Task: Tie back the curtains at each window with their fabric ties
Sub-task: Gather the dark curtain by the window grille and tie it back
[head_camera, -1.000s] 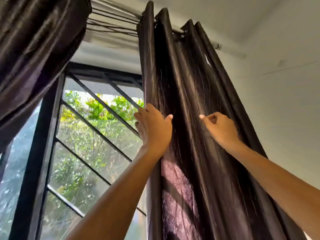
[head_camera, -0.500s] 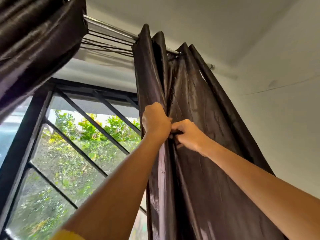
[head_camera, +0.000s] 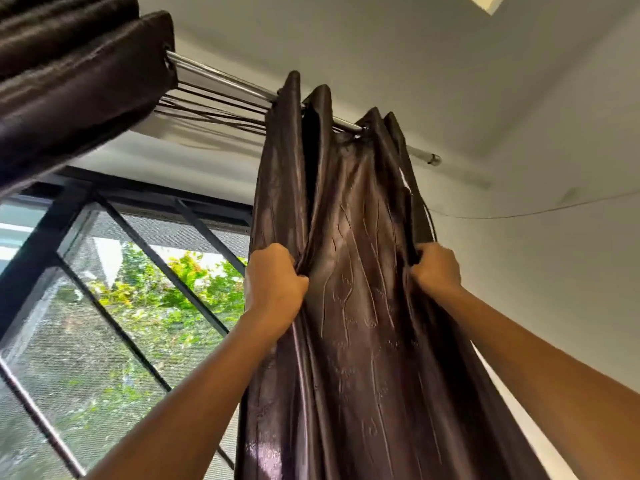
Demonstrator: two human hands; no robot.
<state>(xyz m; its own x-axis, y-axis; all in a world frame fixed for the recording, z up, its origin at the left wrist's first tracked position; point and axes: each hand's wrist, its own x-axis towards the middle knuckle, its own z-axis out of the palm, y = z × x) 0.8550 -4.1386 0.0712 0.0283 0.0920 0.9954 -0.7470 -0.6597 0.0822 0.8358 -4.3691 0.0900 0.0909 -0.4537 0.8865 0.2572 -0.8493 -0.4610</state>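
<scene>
dark curtain (head_camera: pixel 356 306) at centre frame, hanging in folds from the metal rod (head_camera: pixel 221 81) toward 12 o'clock. gripped on its 9 o'clock edge by the left hand (head_camera: pixel 275 282), fingers curled into a fold, and on its 3 o'clock edge by the right hand (head_camera: pixel 436 266), likewise clenched on fabric. second curtain (head_camera: pixel 69 74) bunched at 10 o'clock, barred window (head_camera: pixel 114 299) at 8 o'clock.

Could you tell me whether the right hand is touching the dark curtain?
Touching: the head view shows the right hand gripping the dark curtain's wall-side edge.
</scene>
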